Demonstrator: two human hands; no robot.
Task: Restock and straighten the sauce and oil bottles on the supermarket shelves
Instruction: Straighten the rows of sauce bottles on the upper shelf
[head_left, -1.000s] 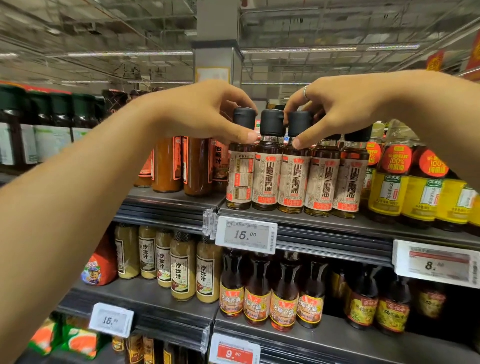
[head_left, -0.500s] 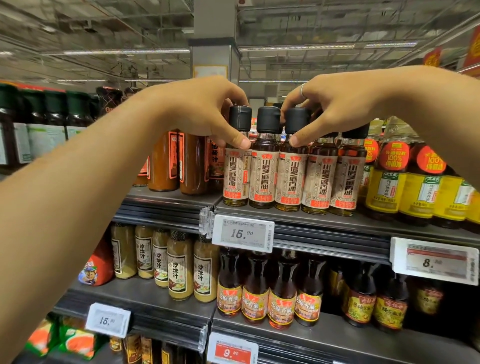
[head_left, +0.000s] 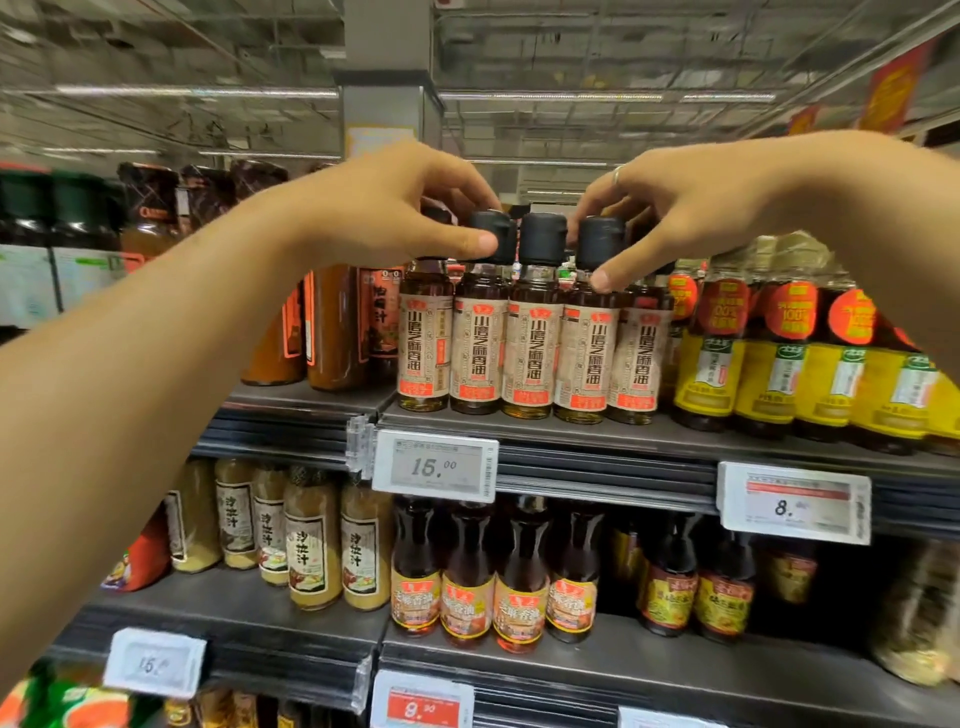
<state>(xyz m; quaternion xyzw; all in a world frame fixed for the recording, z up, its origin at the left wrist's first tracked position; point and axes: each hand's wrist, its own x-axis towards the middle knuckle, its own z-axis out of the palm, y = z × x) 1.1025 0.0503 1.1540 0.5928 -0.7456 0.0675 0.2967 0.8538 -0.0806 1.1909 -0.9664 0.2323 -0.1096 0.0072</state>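
Up top, both hands work the row of sesame oil bottles (head_left: 524, 358) at the front edge of the upper shelf (head_left: 597, 441).
Left hand (head_left: 384, 208) pinches a black cap (head_left: 491, 236) at the row's left end; right hand (head_left: 691, 213) grips another bottle's neck (head_left: 600, 275), thumb pressed below its cap. A 15.00 price tag (head_left: 435, 466) hangs beneath.

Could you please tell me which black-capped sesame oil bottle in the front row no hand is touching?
The middle black-capped sesame oil bottle: its cap stands free, while the left hand and right hand grip its neighbours' caps.
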